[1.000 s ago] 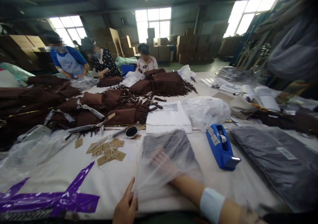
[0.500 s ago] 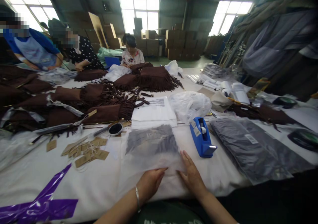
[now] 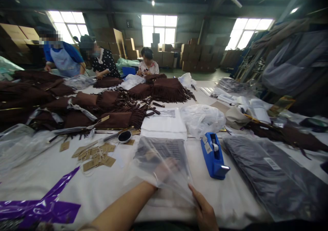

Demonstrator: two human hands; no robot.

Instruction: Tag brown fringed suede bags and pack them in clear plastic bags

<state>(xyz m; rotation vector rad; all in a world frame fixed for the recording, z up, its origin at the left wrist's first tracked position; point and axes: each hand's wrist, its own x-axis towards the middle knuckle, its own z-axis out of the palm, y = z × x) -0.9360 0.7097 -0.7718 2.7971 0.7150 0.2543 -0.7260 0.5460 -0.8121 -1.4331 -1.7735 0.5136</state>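
In front of me lies a clear plastic bag (image 3: 164, 198) with a dark, flat folded item visible through it and lines of print near its top. My left hand (image 3: 167, 169) reaches inside the bag, under the clear film. The film blurs its fingers, so their closure cannot be made out. My right hand (image 3: 202, 203) is closed on the bag's near right edge, pulling the film up into taut creases. A blue tape dispenser (image 3: 212, 155) stands right of the bag. Left of it are brown paper tags (image 3: 99, 155) with strings and a small round black-topped pad (image 3: 125, 136).
A stack of white printed bags (image 3: 164, 123) and a crumpled clear bag (image 3: 202, 120) lie beyond. Brown fringed bags (image 3: 112, 120) pile up at left. A bagged grey item (image 3: 271, 169) lies at right, purple film (image 3: 48, 203) at near left. Several people (image 3: 64, 58) work across the table.
My left hand has gone from on top of the bag to inside it. My right hand has moved nearer and now grips the bag's edge, lifting the film. The view has tilted up.
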